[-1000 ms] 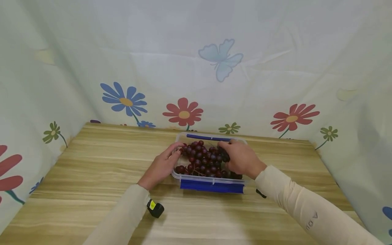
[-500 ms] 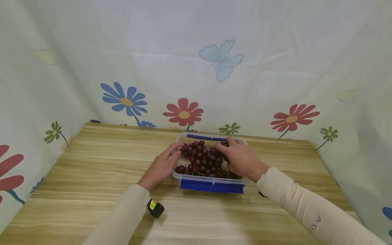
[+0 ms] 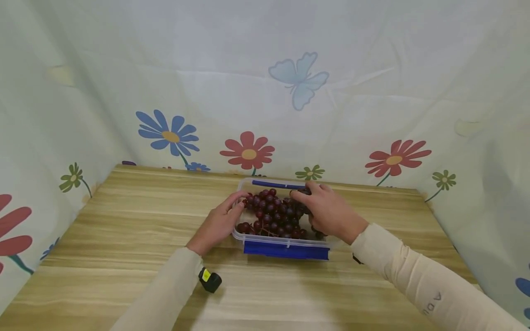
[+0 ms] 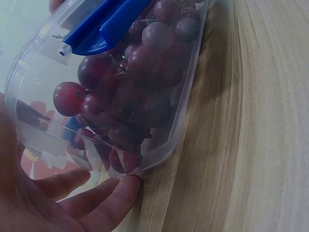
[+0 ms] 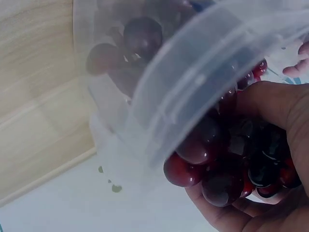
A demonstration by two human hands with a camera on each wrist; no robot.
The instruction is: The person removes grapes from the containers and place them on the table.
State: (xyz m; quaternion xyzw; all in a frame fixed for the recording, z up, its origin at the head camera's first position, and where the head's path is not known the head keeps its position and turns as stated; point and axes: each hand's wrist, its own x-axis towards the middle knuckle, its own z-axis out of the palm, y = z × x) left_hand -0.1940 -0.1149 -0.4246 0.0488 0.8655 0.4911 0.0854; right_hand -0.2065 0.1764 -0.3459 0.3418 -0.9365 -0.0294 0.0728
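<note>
A clear plastic food container [image 3: 290, 242] with blue clip flaps stands on the table, no lid on it. Dark red grapes [image 3: 269, 216] on stems fill much of its left and middle part. My left hand [image 3: 217, 226] holds the container's left end; in the left wrist view its fingers [image 4: 108, 208] lie against the outer wall and low corner. At the right end my right hand [image 3: 331, 212] reaches in over the rim. Its thumb and fingers curl round a cluster of grapes [image 5: 223, 186], seen in the right wrist view close beside the rim.
The wood-grain table [image 3: 124, 239] extends to both sides and in front of the container. Behind it hangs a white curtain [image 3: 207, 92] with printed flowers and a butterfly, close past the container's far edge. A small black device [image 3: 210, 280] sits at the left wrist.
My right hand has shifted slightly right and away from me, with grapes still in its grip. The left hand and the container have stayed in place.
</note>
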